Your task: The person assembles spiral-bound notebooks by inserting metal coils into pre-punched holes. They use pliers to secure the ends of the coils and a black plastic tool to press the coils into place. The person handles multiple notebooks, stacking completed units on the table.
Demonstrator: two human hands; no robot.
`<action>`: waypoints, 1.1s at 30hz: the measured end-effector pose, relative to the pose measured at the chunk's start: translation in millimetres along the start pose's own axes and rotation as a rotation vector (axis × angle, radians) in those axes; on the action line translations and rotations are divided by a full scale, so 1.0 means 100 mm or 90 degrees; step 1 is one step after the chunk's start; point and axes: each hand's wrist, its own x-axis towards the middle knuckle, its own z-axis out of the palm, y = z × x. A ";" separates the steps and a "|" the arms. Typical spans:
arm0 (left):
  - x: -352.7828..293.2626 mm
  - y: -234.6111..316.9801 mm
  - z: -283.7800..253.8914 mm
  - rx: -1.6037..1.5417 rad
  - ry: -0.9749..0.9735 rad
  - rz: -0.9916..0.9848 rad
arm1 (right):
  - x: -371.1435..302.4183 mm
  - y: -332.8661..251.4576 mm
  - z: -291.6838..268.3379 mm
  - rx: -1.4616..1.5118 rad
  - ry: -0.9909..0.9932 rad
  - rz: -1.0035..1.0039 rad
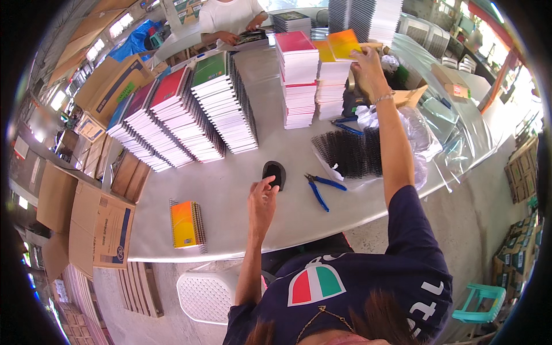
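At the far right of the table my right hand [368,62] reaches out. Its fingers pinch the edge of a yellow-orange book block [343,46] at the top of a stack of yellow-covered blocks [330,83]. A stack with red covers [296,63] stands just left of it. My left hand [262,200] is over the table's middle, fingers apart and slightly bent, holding nothing I can see. Its fingertips are at the edge of a dark, rounded pad-like thing [278,171]. Blue-handled cutters [323,187] lie to the right, beside a pile of black binding coils [351,150].
Tall stacks of spiral notebooks [190,109] line the table's left side. A small pile of yellow spiral notebooks [185,224] sits near the front left. More blue-handled pliers [348,124] and a carton [411,95] are at right. Across the table another person [230,26] handles a dark book.
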 end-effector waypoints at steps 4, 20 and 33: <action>0.11 0.48 0.00 -0.011 0.033 0.115 | -0.78 -0.15 -0.12 -0.058 0.135 -0.103; -0.19 0.55 -0.51 0.439 -0.118 0.172 | -2.96 -0.09 -0.62 -0.587 0.263 0.071; -0.56 0.23 -0.19 0.530 0.094 0.159 | -3.00 0.68 -0.94 -0.561 0.194 0.023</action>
